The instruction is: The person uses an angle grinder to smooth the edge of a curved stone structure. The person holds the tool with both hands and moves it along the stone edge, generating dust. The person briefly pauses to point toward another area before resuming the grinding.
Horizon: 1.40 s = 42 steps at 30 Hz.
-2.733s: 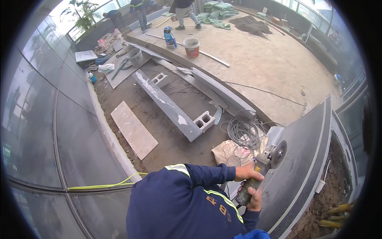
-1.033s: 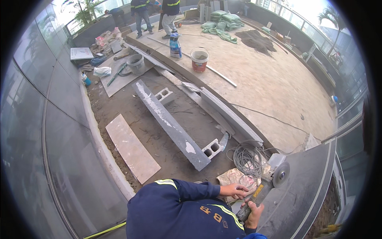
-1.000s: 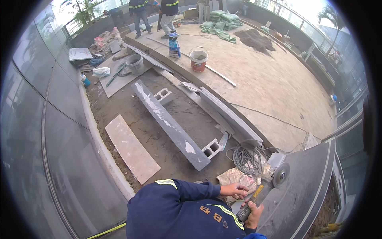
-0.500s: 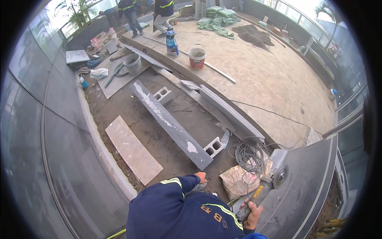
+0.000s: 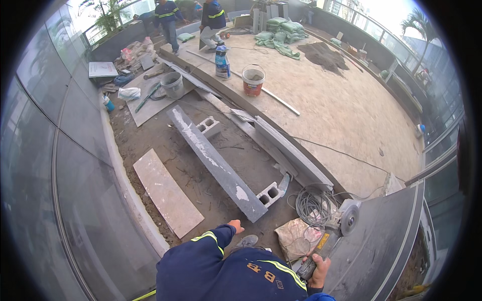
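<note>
An angle grinder (image 5: 334, 236) with a grey body, a yellow label and a round disc is in my right hand (image 5: 318, 270), whose fingers wrap round its rear end. The disc points away from me and stands beside a dark panel, apart from the slab. My left hand (image 5: 236, 226) is held out ahead with its fingers curled, and I see nothing in it. Just beyond it lies the near end of a long grey stone slab (image 5: 216, 163) with pale patches. Two hollow concrete blocks (image 5: 270, 194) support the slab above the dirt. My shoe (image 5: 247, 241) shows below.
A coiled cable (image 5: 316, 206) lies on a crumpled sack (image 5: 296, 241) to the right. A pale flat slab (image 5: 168, 193) rests on the dirt at left. Long boards (image 5: 291, 150) line the raised floor's edge. Buckets (image 5: 253, 83) stand farther off, near other people (image 5: 213, 20).
My left hand has drawn leftward and away from the slab's end. The grinder stays in my right hand, almost in place. My view has tilted slightly, and more of my shoe shows.
</note>
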{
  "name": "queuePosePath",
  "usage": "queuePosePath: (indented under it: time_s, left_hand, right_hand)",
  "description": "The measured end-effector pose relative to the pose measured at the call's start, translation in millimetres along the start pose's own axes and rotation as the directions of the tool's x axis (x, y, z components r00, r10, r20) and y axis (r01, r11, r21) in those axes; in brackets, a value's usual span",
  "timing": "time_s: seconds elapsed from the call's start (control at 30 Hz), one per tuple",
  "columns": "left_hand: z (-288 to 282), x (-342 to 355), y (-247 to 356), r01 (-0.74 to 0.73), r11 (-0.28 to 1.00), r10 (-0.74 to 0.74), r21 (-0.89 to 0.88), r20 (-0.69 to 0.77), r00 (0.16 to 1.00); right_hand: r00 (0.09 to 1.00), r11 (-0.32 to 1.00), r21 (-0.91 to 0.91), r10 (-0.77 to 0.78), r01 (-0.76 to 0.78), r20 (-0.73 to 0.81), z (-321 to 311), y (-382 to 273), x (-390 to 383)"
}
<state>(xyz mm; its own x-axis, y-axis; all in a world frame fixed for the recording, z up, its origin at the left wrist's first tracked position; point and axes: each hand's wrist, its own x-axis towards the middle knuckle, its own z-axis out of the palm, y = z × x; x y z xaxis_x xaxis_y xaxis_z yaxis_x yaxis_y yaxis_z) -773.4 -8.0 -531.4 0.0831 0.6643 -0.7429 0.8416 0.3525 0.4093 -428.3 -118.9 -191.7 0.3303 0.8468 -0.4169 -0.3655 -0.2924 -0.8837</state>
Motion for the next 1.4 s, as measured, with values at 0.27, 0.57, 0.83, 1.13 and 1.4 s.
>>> queuePosePath:
  time_s: [0.27,0.57,0.83,1.13,1.4]
  left_hand:
    - [23.9,-0.7,47.8,-0.188,0.980,0.189,-0.064,0.009,0.982]
    - [13.4,8.7,14.5,-0.074,0.997,0.074,-0.006,-0.028,0.997]
    - [20.1,0.5,5.3,-0.054,0.998,0.054,-0.016,-0.007,0.999]
    - [14.3,-1.2,16.3,-0.104,0.994,0.102,-0.033,-0.037,0.994]
    - [-48.4,12.0,-4.7,-0.096,0.994,0.101,0.042,-0.139,0.985]
  right_hand:
    - [0.998,0.994,-0.098,-0.045,0.049,0.036,-0.5,-2.5,6.8]
    - [0.999,0.998,-0.064,-0.015,0.018,0.041,-7.9,-1.6,5.1]
    - [1.000,0.998,-0.069,0.005,-0.003,0.030,-8.3,1.2,4.2]
    - [0.998,0.998,-0.066,0.010,-0.006,0.062,3.4,-2.5,3.7]
    - [0.997,0.994,-0.110,-0.015,0.022,0.070,8.9,-3.6,-1.1]
